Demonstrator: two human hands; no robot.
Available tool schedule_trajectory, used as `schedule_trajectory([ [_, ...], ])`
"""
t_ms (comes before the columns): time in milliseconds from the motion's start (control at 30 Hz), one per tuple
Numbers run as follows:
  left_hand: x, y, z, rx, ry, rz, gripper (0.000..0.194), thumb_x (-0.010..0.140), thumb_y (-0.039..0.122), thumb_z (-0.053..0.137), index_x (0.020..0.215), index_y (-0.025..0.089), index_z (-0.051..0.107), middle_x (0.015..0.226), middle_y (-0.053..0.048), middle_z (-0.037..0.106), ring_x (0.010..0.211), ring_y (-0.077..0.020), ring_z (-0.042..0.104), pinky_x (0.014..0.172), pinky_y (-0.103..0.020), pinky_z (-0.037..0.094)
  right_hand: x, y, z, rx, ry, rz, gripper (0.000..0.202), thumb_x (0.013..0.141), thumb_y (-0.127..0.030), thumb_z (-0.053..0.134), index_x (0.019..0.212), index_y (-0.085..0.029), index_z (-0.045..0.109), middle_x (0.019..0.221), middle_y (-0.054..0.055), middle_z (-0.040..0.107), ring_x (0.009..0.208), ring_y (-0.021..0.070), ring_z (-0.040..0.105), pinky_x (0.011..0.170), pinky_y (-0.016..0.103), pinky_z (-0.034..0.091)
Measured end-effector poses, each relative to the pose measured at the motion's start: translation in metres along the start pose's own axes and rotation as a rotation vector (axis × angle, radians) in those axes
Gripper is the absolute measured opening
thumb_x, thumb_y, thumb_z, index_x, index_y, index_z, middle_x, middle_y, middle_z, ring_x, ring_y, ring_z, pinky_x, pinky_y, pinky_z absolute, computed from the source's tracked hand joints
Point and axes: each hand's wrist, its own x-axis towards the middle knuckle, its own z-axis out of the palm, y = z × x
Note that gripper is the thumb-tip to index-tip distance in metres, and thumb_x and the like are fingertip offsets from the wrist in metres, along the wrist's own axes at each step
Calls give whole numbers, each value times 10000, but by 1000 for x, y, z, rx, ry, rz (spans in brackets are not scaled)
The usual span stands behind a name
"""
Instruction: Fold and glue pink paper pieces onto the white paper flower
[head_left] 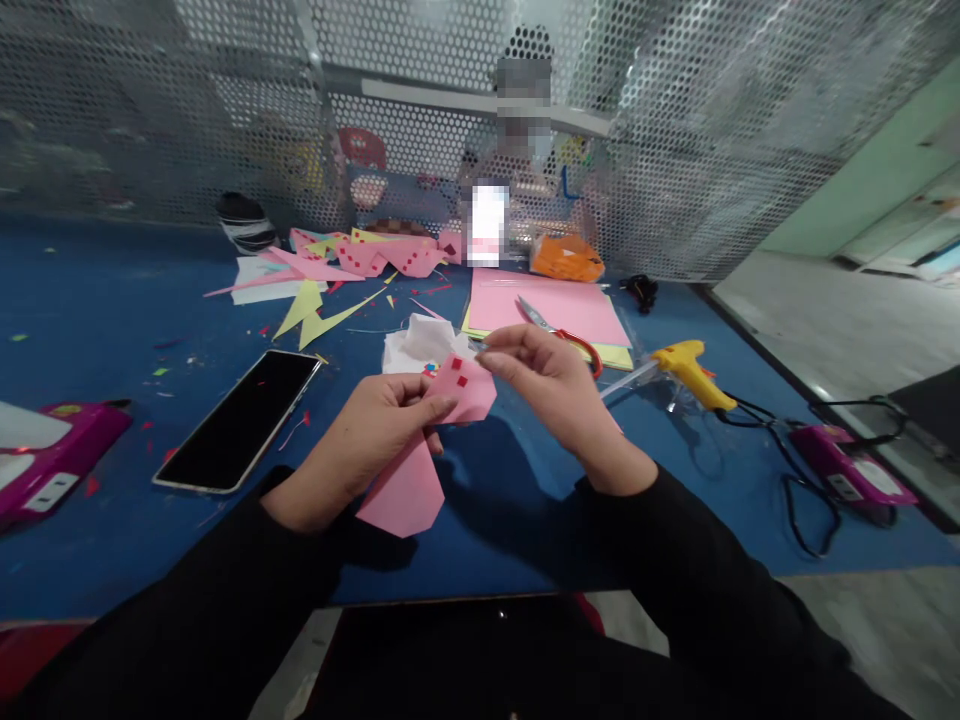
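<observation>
My left hand (379, 420) grips a pink paper cutout (409, 490), its thumb on top and fingers beneath. Two small red squares show on the cutout's upper part. My right hand (544, 385) is closed in a pinch at the cutout's upper right edge; whatever lies between thumb and fingertips is too small to make out. Just behind the cutout sits crumpled white paper (426, 335) with small coloured bits on it. Scissors (559, 335) with red-orange handles rest on pink paper sheets (495, 300), with yellow ones under them, beyond my right hand.
A phone (240, 420) lies left of my hands, a purple power strip (67, 465) farther left. Rightward are a yellow glue gun (690, 372) and another purple strip (847, 465) with black cable. Paper scraps (319, 315), an orange bundle (568, 258) and a perforated metal screen (420, 130) stand behind.
</observation>
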Motion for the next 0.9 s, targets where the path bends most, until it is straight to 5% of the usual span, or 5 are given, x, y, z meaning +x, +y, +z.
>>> schedule_trajectory([
  [100,1,0,-3,-25,25,-30,354,741,518,741,767,169,689,500,-12,635,364,-97,460,363,-207,324,-1,-3,-49,-305,260,-96,220,841,-373,640,982,-204,639,931,64,719,865,208,676,817,394,508],
  [200,2,-1,-4,-88,51,-36,337,721,494,768,786,173,690,505,-10,634,356,-95,454,357,-207,325,-12,3,-116,-1050,530,13,266,797,-265,620,1045,-176,655,1043,154,691,946,293,656,833,472,453],
  [367,2,-1,-3,-118,62,-32,300,733,463,764,777,175,696,498,-10,623,371,-87,456,377,-198,334,-28,21,-186,-1500,417,325,236,755,-368,664,611,-215,556,765,210,629,779,367,619,668,488,353],
  [600,2,0,-3,-103,82,-26,262,776,439,735,781,178,708,482,-19,618,388,-118,494,388,-222,352,-30,29,-190,-1501,354,380,376,696,-326,688,530,-280,354,589,48,457,634,275,541,627,443,273],
  [900,1,2,-3,-116,70,-22,250,789,421,714,784,172,696,493,-11,625,366,-99,470,385,-215,347,-35,-5,-164,-1260,765,265,161,751,-312,651,625,-305,551,574,89,544,542,234,513,532,406,295],
])
